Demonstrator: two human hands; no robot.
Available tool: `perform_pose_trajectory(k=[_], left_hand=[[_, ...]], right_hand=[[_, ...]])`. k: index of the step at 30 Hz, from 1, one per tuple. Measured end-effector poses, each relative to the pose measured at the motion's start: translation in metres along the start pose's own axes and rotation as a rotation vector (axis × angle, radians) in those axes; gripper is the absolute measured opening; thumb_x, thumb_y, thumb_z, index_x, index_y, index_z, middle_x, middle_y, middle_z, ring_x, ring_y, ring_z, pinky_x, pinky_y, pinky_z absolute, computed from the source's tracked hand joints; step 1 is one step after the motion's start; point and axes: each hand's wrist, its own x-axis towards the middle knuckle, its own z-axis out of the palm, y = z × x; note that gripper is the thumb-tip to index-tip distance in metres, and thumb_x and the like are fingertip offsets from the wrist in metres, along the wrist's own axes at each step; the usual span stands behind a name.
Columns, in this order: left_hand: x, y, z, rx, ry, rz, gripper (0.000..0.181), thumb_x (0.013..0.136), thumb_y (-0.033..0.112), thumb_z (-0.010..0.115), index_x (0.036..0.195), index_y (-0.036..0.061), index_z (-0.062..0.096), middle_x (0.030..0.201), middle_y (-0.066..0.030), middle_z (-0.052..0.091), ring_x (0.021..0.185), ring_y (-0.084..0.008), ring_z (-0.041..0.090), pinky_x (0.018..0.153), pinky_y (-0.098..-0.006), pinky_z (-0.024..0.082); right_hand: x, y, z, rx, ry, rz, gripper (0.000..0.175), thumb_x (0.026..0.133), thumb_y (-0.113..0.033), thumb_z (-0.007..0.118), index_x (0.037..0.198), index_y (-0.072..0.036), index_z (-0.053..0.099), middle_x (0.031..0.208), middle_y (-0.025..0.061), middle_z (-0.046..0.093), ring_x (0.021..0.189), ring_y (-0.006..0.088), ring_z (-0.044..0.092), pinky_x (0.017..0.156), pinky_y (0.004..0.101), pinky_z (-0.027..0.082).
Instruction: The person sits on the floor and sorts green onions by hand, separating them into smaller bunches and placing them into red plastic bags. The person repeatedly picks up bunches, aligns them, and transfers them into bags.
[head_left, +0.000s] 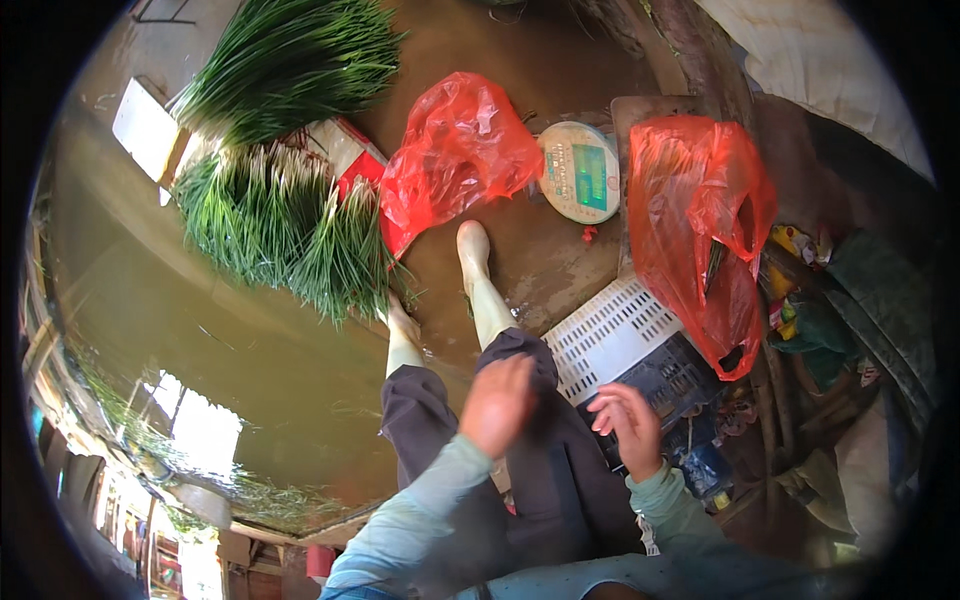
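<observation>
My left hand (496, 405) is raised over my knees, blurred, its back towards me; its fingers' inner side is hidden. Further right, my right hand (630, 431) is held up with loosely bent fingers apart and nothing in them. Past my feet a crumpled red plastic bag (465, 150) lies partly over a red and white box. Left of it are bundles of long green leafy stalks (262, 217), with a larger heap of stalks (300, 67) behind. A round digital scale (579, 172) with a lit green display stands right of the bag.
A filled red plastic bag (697, 217), stalks showing through, rests on the right beside the scale. Slotted white plastic crate (615, 330) and black crate (667, 367) parts lie below it. Murky water (300, 352) covers the floor. Wooden poles (847, 307) run along the right side.
</observation>
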Motion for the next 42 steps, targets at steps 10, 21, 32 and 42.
perform_pose_trajectory(k=[10,21,32,42], left_hand=[[-0.118,-0.115,-0.003,0.112,-0.044,-0.277,0.053,0.077,0.011,0.068,0.126,-0.0011,0.054,0.122,-0.0177,0.059,0.11,-0.0344,0.057,0.097,-0.0427,0.045],[-0.06,-0.169,-0.039,-0.129,0.306,-0.34,0.032,0.088,0.015,0.066,0.118,0.0027,0.062,0.118,-0.0179,0.064,0.109,-0.037,0.061,0.095,-0.0408,0.049],[-0.018,-0.377,-0.086,-0.034,0.572,-0.456,0.022,0.088,0.016,0.068,0.108,0.0056,0.07,0.114,-0.013,0.069,0.106,-0.0308,0.065,0.091,-0.0358,0.05],[0.057,-0.479,-0.079,0.048,0.672,-0.413,0.028,0.087,0.018,0.071,0.111,0.0046,0.068,0.115,-0.0141,0.068,0.108,-0.0318,0.064,0.093,-0.0376,0.049]], right_hand=[[0.018,0.003,0.044,0.018,-0.102,0.148,0.026,0.105,-0.018,0.045,0.117,0.001,0.059,0.093,0.0089,0.066,0.072,0.0111,0.06,0.065,0.0234,0.049],[0.106,0.017,0.144,-0.085,-0.393,0.058,0.022,0.103,-0.011,0.048,0.115,0.002,0.061,0.094,0.0076,0.068,0.078,0.011,0.063,0.069,0.0241,0.052],[0.232,0.068,0.275,-0.016,-0.411,-0.09,0.02,0.101,-0.011,0.049,0.112,0.001,0.062,0.091,0.0079,0.068,0.079,0.013,0.066,0.072,0.0261,0.054],[0.397,0.126,0.362,-0.027,-0.454,-0.15,0.026,0.098,-0.003,0.041,0.115,0.0,0.061,0.106,0.0114,0.068,0.098,0.02,0.064,0.086,0.0301,0.052]])
